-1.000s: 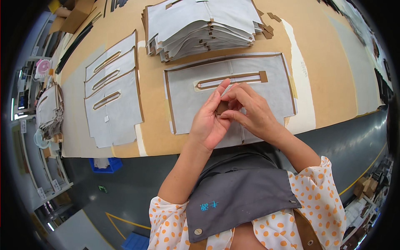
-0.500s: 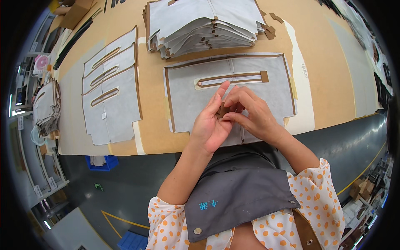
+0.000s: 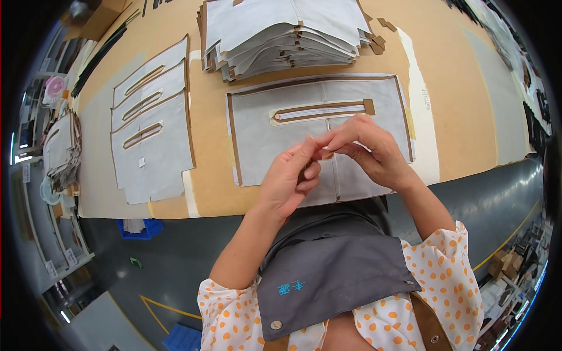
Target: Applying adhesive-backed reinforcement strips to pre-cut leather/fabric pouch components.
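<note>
My left hand (image 3: 291,180) is curled closed above the near part of a pale grey panel. Small brown pieces (image 3: 302,174) show dark between its fingers, mostly hidden. Fingertips meeting those of the left, my right hand (image 3: 374,151) is closed in a pinch; a small brown piece appears to be between the fingertips, largely covered. Beneath both hands lies the grey panel (image 3: 257,146), edged with brown strips. Its long slot (image 3: 322,111) has a brown border, with a brown square tab (image 3: 369,107) at the right end.
Behind the panel rises a stack of similar grey panels (image 3: 281,35), with loose brown tabs (image 3: 377,44) at its right. Overlapping slotted panels (image 3: 153,169) lie at left. The table's near edge (image 3: 216,213) runs before me. A blue crate (image 3: 143,229) stands below at left.
My left hand has curled its fingers over the brown pieces that showed on its open palm. My right hand has drawn slightly up and right, fingertips still meeting the left.
</note>
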